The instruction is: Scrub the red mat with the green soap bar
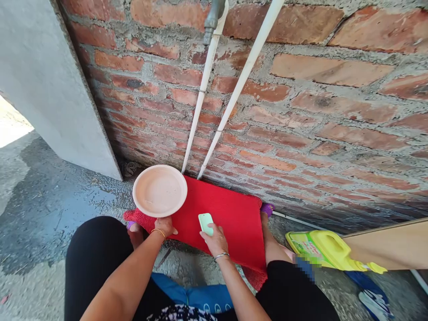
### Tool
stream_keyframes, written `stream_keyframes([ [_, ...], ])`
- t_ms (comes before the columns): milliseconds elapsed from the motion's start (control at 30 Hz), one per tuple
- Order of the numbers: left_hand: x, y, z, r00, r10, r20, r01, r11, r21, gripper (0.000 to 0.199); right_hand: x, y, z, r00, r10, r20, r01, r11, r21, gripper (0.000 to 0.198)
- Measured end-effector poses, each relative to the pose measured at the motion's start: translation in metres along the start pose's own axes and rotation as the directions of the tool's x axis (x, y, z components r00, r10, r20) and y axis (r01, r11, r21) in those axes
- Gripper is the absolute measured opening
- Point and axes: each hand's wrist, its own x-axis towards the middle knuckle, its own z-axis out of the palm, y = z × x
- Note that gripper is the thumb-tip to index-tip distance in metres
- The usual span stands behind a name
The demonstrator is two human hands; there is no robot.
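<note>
A pale pink basin overlaps the left end of a red mat, which lies stretched between my knees and the wall. My left hand is at the basin's near side, over the mat. Its thumb points right, while the basin's rim hides its other fingers; whether it grips basin or mat, I cannot tell. My right hand is closed around the near end of a light green scrub brush, held over the middle of the mat. The brush's flat back faces up, and its bristles are hidden.
Behind the mat rises a brick wall with white pipes and a metal tap. A yellow detergent jug lies at right beside a tan board. A grey slab stands left, near wet floor.
</note>
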Motion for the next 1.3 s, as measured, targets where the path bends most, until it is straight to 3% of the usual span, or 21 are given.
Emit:
stream_keyframes([
  [100,-0.004,-0.008,-0.003,0.999,0.045,0.012,-0.045,0.999,0.004,0.075,-0.001,-0.042,0.016,0.999,-0.039,0.03,0.039,0.999,-0.007,0.035],
  [233,-0.006,-0.02,-0.007,0.997,0.074,0.02,-0.074,0.997,-0.005,0.056,0.001,-0.077,0.029,0.998,-0.027,0.049,0.028,1.0,-0.013,0.036],
  [500,-0.008,-0.027,-0.013,0.996,0.069,0.051,-0.068,0.998,-0.017,0.043,-0.004,-0.115,0.048,0.998,0.005,0.068,-0.002,0.999,-0.051,0.038],
  [667,-0.007,-0.029,-0.015,0.996,0.075,0.054,-0.075,0.997,-0.013,0.045,-0.014,-0.129,0.054,0.993,-0.003,0.118,0.016,0.994,-0.107,0.034],
  [833,-0.004,-0.035,-0.014,0.994,0.091,0.053,-0.09,0.996,-0.026,0.046,-0.038,-0.123,0.06,0.979,-0.089,0.183,0.12,0.979,-0.165,0.032],
  [1000,-0.004,-0.037,-0.012,0.993,0.113,0.039,-0.112,0.993,-0.029,0.038,-0.058,-0.09,0.052,0.95,-0.16,0.27,0.231,0.938,-0.257,0.031],
  [1167,-0.005,-0.034,-0.013,0.993,0.118,0.029,-0.117,0.993,-0.022,0.038,-0.066,-0.043,0.031,0.964,-0.105,0.245,0.177,0.94,-0.291,0.028],
  [1300,-0.006,-0.032,-0.013,0.994,0.105,0.026,-0.105,0.994,-0.007,0.039,-0.066,-0.04,0.026,0.975,-0.086,0.204,0.137,0.958,-0.252,0.029],
])
